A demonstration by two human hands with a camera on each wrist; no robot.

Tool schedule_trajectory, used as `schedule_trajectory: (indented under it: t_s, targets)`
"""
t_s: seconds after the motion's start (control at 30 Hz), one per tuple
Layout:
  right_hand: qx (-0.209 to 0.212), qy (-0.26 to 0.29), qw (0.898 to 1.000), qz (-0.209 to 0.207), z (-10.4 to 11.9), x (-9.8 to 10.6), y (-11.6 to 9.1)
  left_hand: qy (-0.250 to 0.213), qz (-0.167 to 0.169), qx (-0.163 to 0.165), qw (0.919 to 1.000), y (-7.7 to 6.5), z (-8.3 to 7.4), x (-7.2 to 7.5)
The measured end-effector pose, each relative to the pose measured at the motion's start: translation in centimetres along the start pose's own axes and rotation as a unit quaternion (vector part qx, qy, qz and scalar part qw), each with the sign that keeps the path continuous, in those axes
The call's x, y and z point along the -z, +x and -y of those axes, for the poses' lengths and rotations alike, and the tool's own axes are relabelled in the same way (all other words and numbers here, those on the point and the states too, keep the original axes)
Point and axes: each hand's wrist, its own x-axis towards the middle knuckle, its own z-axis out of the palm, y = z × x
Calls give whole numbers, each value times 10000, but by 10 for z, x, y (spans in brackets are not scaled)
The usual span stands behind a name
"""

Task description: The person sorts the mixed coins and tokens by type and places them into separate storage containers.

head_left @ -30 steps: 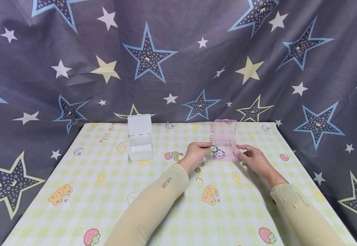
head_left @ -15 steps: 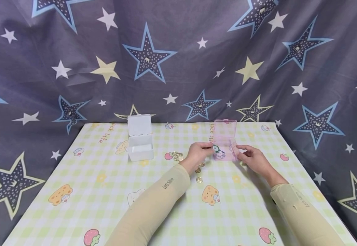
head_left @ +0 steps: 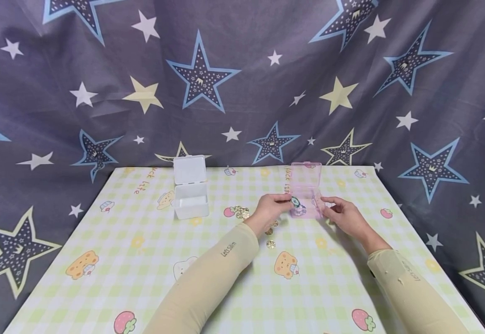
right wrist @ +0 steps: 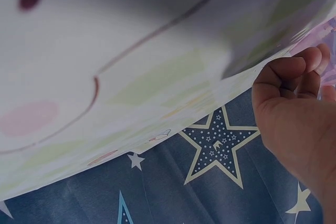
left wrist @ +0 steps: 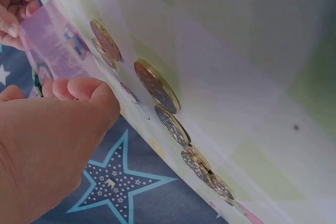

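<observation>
My left hand [head_left: 270,211] pinches a green-rimmed poker chip [head_left: 295,202] between thumb and fingers, at the open top of a clear pink box [head_left: 306,214]. Only the chip's green edge [left wrist: 37,83] shows past the fingertips in the left wrist view. Inside the box lies a purple-and-white chip [head_left: 300,210], seen through the front wall. The box's lid [head_left: 306,175] stands raised at the back. On its right side my right hand [head_left: 345,217] grips the wall with thumb and fingers; this hand [right wrist: 296,108] partly hides the box in the right wrist view.
A white box [head_left: 192,211] with its lid up stands to the left. Several gold coins [head_left: 241,212] are grouped between the boxes, and more gold coins [head_left: 270,244] lie nearer, below the left wrist. A checked tablecloth [head_left: 234,301] covers the table; a star-patterned curtain [head_left: 242,93] hangs behind.
My left hand has moved slightly right with the green-rimmed chip, bringing it further over the pink box, and the chip has tilted. My right hand has stayed at the box's side.
</observation>
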Motion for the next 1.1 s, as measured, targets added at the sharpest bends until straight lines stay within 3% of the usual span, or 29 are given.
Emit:
schedule_trajectory:
  t_s: [1.1]
  targets:
    - [20,18,10000,31,0,1,0,151,61,98,9998,-2,1,2]
